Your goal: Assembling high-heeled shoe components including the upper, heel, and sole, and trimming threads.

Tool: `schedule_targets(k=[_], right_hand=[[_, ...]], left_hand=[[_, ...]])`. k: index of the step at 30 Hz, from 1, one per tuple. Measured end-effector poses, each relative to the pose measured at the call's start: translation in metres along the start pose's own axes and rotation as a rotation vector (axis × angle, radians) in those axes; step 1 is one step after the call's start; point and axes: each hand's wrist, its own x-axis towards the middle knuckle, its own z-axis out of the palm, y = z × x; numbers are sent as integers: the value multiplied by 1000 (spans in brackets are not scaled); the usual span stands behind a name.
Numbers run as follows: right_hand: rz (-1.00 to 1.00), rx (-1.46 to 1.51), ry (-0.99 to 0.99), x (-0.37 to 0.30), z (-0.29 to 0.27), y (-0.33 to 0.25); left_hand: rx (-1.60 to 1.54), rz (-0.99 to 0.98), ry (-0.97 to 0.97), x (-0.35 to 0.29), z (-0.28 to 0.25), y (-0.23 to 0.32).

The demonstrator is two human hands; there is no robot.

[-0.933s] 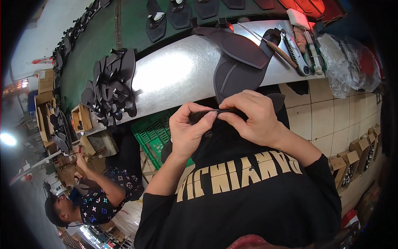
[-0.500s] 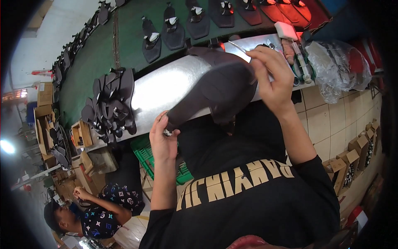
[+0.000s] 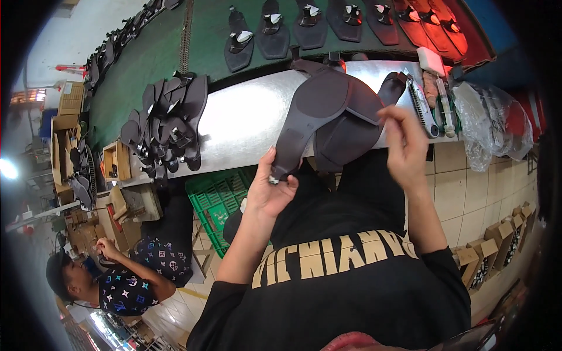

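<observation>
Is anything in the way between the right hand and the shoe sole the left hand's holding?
Other dark soles show between the right hand and the held sole, but they appear to lie beneath it, so nothing visible seems to block the way.

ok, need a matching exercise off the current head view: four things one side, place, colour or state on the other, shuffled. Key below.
1. left grip
2. plastic crate
3. clear plastic bag
4. wooden box

A. right of the syringe
B. at the lower left of the heaped sandals
C. holding a dark sandal sole by its narrow end
D. green, lower than the metal tabletop

Pairs: 1-C, 2-D, 3-A, 4-B
</observation>
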Motion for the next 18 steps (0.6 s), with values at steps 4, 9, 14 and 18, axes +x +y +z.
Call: schedule_targets(k=[4, 9, 14, 18], right_hand=[[368, 454, -452, -38, 31, -34], [251, 384, -437, -58, 59, -11], [342, 569, -351, -56, 59, -8], [657, 793, -559, -49, 47, -15]], left_hand=[[-84, -79, -9, 7, 25, -15], [-162, -121, -78, 14, 27, -29], [-84, -63, -51, 1, 37, -32], [277, 370, -53, -3, 33, -30]])
